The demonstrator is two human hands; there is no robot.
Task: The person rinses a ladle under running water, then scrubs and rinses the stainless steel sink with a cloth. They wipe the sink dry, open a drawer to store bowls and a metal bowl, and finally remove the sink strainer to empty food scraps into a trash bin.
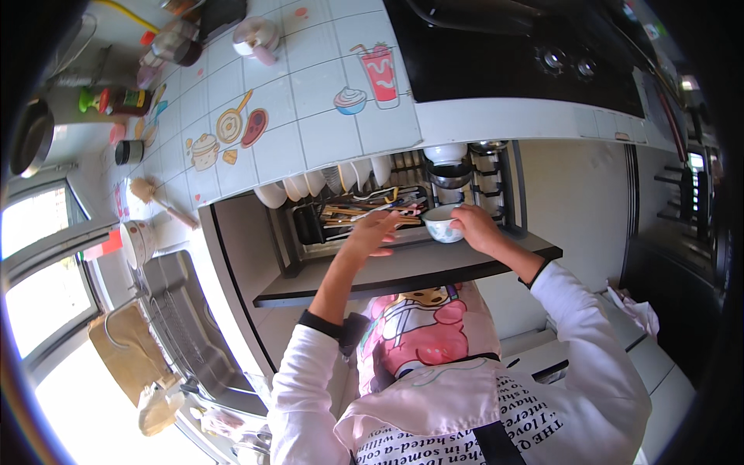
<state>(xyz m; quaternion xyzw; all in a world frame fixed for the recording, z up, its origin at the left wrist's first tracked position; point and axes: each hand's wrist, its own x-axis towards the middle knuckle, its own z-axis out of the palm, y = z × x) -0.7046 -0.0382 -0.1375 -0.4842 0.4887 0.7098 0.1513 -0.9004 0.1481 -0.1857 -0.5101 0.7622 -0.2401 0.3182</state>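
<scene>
A small white bowl with a pale green pattern (443,225) is at the front right of the pulled-out drawer, gripped at its right rim by my right hand (474,226). My left hand (374,235) hovers over the drawer's front with its fingers apart and holds nothing. Beneath and behind that hand lie chopsticks and other utensils (349,216) in the drawer. Upright plates (314,183) stand in a row at the back left. Behind the held bowl sit a steel bowl (450,176) and a white bowl (444,153).
The drawer front (407,273) runs close to my apron (427,337). A tiled countertop (308,104) overhangs the drawer's back, with a black cooktop (511,64) at right. On the left are a sink (186,325), a stack of patterned bowls (138,243) and a brush (163,200).
</scene>
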